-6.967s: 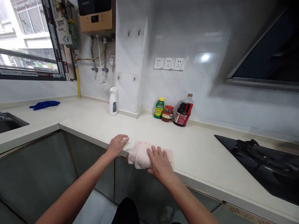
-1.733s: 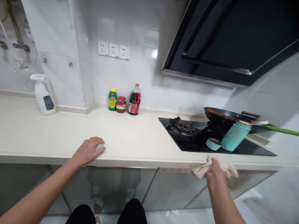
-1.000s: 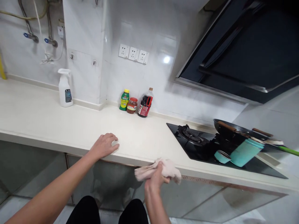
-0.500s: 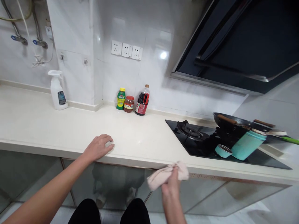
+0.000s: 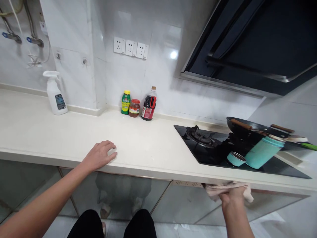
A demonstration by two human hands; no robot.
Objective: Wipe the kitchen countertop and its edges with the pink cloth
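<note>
My right hand [image 5: 233,195] grips a pale pink cloth [image 5: 215,190] and presses it against the cabinet front, just under the counter's edge below the stove. Part of the cloth is bunched beneath the fingers, which are partly hidden. On the white countertop [image 5: 148,142], near its front edge, my left hand [image 5: 100,154] leans with nothing in it, thumb apart from loosely bent fingers.
A black gas stove [image 5: 205,145] carries a wok [image 5: 237,129], a tilted teal bottle [image 5: 264,152] and a teal cup [image 5: 236,159]. Against the wall stand a green bottle [image 5: 125,103], a red-lidded jar [image 5: 134,108] and a dark sauce bottle [image 5: 149,106]. A spray bottle [image 5: 55,96] is further left.
My right hand has swept the cloth to the right along the cabinet front, from left of the stove to beneath it. My left hand stays on the counter; the view has shifted slightly.
</note>
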